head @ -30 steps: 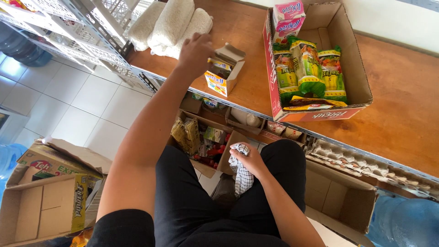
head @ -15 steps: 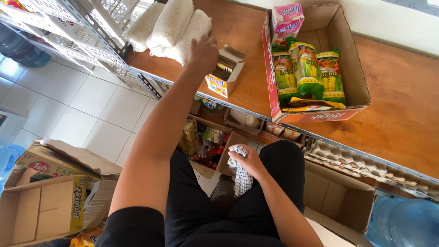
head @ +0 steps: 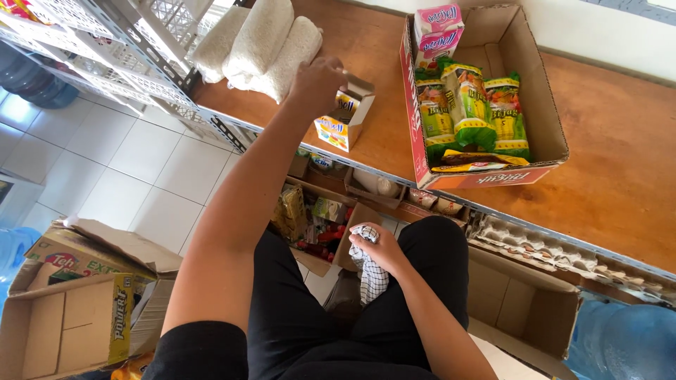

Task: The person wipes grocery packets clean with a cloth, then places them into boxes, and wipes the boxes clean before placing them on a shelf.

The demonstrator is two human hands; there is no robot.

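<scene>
- The cloth (head: 372, 271) is checked in white and dark lines.
- The small open carton (head: 343, 119) is printed yellow, with white and red.
- The packets (head: 470, 105) in the brown cardboard box (head: 542, 105) are coloured green and yellow.
- The shelf top (head: 605, 162) is finished in orange-brown.
- The rolled sacks (head: 264, 46) are woven in off-white.
- The trousers (head: 296, 324) are seen in black.

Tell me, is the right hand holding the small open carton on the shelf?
No, the right hand grips a checkered cloth at the lap; the left hand reaches the small open carton.
</scene>
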